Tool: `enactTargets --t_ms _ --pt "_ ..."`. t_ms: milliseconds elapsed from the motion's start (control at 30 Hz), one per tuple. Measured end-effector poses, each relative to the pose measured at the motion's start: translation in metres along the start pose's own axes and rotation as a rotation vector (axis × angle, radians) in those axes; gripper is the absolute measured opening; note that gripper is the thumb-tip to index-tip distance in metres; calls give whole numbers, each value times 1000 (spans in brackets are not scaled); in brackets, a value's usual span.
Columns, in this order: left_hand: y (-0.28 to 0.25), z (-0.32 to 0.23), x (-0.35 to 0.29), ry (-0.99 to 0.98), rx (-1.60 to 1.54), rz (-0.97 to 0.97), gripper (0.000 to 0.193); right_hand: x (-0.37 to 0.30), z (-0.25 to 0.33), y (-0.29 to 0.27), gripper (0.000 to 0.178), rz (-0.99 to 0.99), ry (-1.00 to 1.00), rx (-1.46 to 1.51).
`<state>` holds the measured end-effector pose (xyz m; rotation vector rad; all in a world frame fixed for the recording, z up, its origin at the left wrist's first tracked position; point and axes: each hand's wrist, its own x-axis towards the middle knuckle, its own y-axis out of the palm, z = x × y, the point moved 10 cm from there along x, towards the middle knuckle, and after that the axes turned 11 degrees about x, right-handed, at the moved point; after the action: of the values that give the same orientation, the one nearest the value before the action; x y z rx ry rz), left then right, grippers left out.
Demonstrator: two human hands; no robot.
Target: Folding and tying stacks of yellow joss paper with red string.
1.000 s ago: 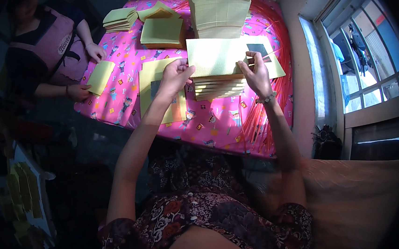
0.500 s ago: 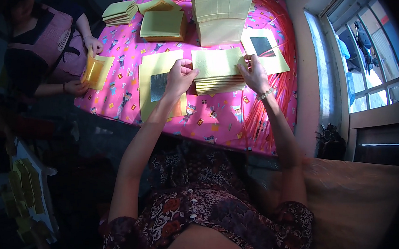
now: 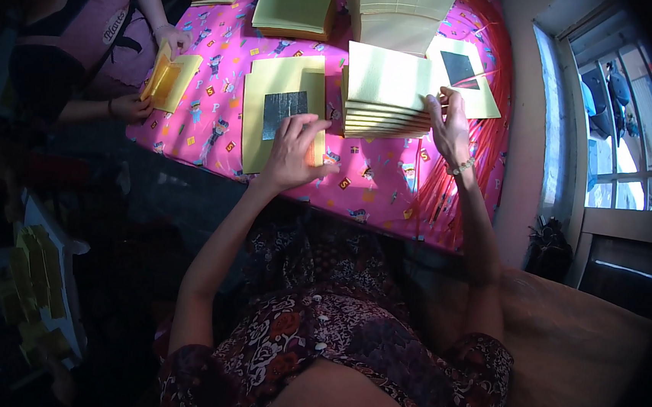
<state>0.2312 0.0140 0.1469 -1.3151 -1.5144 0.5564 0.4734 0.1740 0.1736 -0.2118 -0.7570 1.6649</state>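
A neat stack of folded yellow paper (image 3: 394, 83) stands on the pink patterned tablecloth (image 3: 223, 96). At its right edge is my right hand (image 3: 449, 129), thumb and fingers apart, the thumb by the stack's corner; whether it touches the paper I cannot tell. My left hand (image 3: 293, 153) is open, its fingers spread above the lower edge of flat yellow sheets (image 3: 253, 133). A dark silvery rectangle (image 3: 281, 108) shows on the top sheet, partly behind my fingers. To the right, another yellow sheet (image 3: 485, 101) bears a similar dark rectangle (image 3: 457, 68).
Tall bundled pale paper (image 3: 398, 18) rises behind the stack. Red strips (image 3: 497, 71) trail along the table's right side. Another yellow pile (image 3: 291, 9) lies at the back. A co-worker's hands (image 3: 173, 38) hold folded yellow paper (image 3: 171, 84) at left. A window (image 3: 615, 134) stands at right.
My left hand has left the stack, moving down and left, and has opened over the flat sheets. My right hand's fingers have shifted from the stack's top to its right edge. The view has shifted.
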Motion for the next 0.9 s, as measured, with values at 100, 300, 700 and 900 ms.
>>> enactTargets --t_ms 100,300,700,900 --pt "2 12 -24 -23 88 128 73 0 14 -13 46 -95 -58 46" --pt "-3 44 -52 -88 121 264 64 -12 68 -22 40 -162 -233 74" --pt "3 54 -40 46 57 186 47 -70 130 57 28 132 -319 221" --pt "5 54 -37 49 67 205 47 -101 110 162 61 502 -64 273"
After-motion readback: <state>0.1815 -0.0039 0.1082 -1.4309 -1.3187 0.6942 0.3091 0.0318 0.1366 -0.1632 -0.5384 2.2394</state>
